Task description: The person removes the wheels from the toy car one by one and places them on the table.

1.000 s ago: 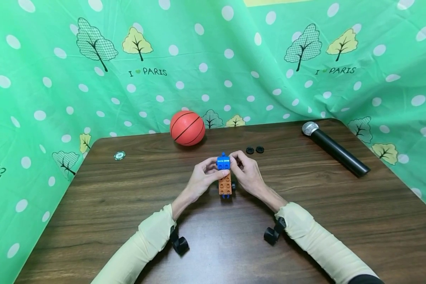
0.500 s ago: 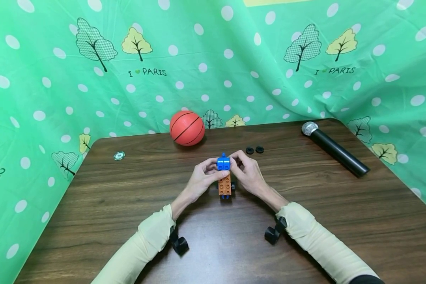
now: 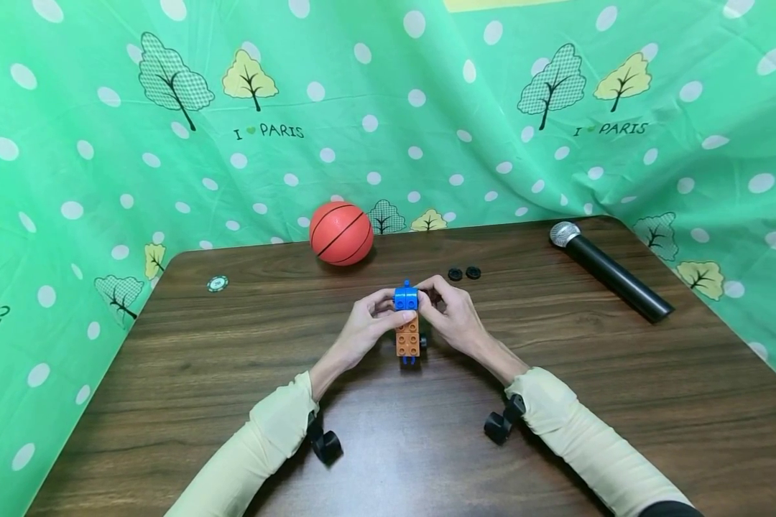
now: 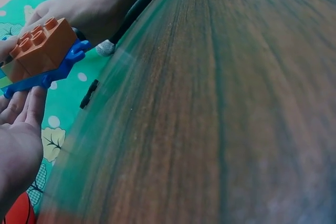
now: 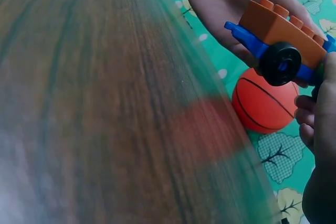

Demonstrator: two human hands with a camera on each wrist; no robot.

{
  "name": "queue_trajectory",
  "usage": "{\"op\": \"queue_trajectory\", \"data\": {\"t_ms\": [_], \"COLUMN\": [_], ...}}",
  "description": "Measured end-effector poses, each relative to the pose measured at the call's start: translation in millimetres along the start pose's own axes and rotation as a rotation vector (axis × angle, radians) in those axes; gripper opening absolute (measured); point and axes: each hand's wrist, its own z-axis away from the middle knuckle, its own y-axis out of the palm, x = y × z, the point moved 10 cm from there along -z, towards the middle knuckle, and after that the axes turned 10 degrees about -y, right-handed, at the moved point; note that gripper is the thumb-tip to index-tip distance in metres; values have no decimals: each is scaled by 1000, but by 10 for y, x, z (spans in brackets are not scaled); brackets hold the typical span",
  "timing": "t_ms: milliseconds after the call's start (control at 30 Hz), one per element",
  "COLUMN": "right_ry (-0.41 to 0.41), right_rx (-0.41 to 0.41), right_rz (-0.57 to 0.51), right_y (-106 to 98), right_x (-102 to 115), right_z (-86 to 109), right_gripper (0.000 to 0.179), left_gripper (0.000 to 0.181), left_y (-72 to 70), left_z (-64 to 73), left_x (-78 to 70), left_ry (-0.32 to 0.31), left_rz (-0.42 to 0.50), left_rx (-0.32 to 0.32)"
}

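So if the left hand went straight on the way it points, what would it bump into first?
Probably the right hand, just across the brick toy that the left hand holds, though depth is hard to judge.

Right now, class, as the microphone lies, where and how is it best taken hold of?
Probably round the middle of its black handle, from above, by the right hand once free: the long, straight handle lies on the table to that side, with the silver mesh head at the far end.
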Motion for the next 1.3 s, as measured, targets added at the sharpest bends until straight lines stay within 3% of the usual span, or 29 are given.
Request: {"op": "queue_trajectory", "data": {"t_ms": [267,467,700,933,1100,1300], "right_ry": [10,18,-5,-41,-53,-10], "right_rx": [-33,-60,-36,-14,18,26], "right_rz": [-34,9,76,123,216,335], "right_y": [-18,-118,-203,-263,-339,-540], "right_x": [-24,-70,-75,-87,-131,-267], "right_z": [14,26,16,30,55,99], "right_gripper": [17,19,23,28,31,35], "left_gripper": [45,43,45,44,43,43], "left_y": [-15,-76,-103,-148,-155,-160], "left_z": [7,15,20,16,16,12], "left_x": [-20,-6,-30,-10,-11,-13], "left_ry": [8,2,6,-6,-7,-2], "left_rz": [4,-5,-36,-10,-1,10], "left_rx": [-4,-38,-62,-78,-81,-83]}}
